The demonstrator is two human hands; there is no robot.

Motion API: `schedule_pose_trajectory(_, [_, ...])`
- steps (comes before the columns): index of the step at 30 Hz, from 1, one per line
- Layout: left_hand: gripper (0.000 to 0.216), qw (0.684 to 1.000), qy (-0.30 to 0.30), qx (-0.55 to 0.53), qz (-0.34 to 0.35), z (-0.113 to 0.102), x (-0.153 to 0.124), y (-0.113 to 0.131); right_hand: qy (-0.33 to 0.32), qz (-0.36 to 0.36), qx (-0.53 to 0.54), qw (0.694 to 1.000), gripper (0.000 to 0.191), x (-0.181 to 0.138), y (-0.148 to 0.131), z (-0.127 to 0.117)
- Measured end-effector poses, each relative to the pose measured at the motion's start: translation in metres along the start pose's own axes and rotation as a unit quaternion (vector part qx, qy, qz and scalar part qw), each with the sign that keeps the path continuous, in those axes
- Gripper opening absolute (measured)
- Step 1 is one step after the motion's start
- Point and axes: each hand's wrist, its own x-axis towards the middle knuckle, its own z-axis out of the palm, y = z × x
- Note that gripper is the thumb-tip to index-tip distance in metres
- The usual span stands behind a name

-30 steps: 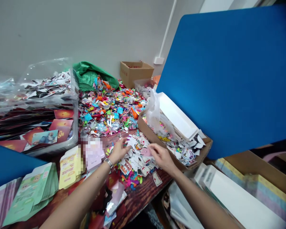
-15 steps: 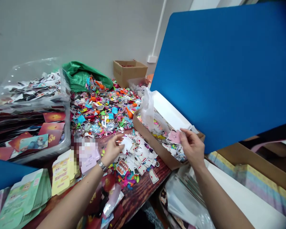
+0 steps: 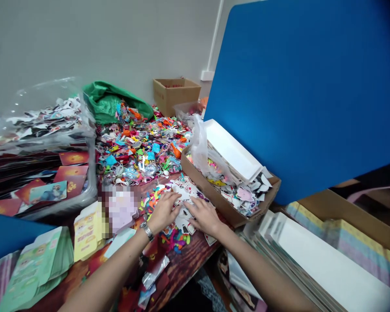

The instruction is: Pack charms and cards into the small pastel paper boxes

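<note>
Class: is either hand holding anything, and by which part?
No hold shows. The left hand and right hand lie palm-down on the sticker pile; any grip underneath is hidden.

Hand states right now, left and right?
Left hand: open, palm down on the sticker pile.
Right hand: open, palm down on the same pile, no visible grasp.

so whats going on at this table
A person has both hands on a small pile of stickers on the table, left hand and right hand side by side, fingers spread. A cardboard box to the right holds more stickers, and a heap of colourful trinkets lies behind.
</note>
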Motion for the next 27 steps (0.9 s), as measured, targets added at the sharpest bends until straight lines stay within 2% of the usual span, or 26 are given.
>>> schedule_pose_trajectory(3, [0.038,0.999,-0.022,0.037,0.009,-0.003,-0.010,-0.007,0.004,0.029,-0.026,0.999,0.044,0.016,0.013,0.010])
schedule_pose_trajectory(8, [0.044,0.996,-0.032,0.083,0.001,0.000,-0.017,-0.012,0.045,0.056,-0.051,0.996,0.047,0.033,0.039,-0.008])
schedule_pose_trajectory(15, [0.038,0.988,-0.073,0.132,0.020,0.007,-0.012,-0.013,0.106,0.048,-0.047,0.992,0.046,0.045,0.037,-0.023])
schedule_pose_trajectory(22, [0.034,0.977,-0.107,0.180,0.036,0.008,-0.013,-0.007,0.152,0.029,-0.029,0.988,0.041,0.034,0.039,-0.040])
schedule_pose_trajectory(27, [0.032,0.972,-0.127,0.194,0.043,0.009,-0.015,-0.002,0.169,0.011,-0.088,0.982,0.040,0.036,0.040,-0.044])
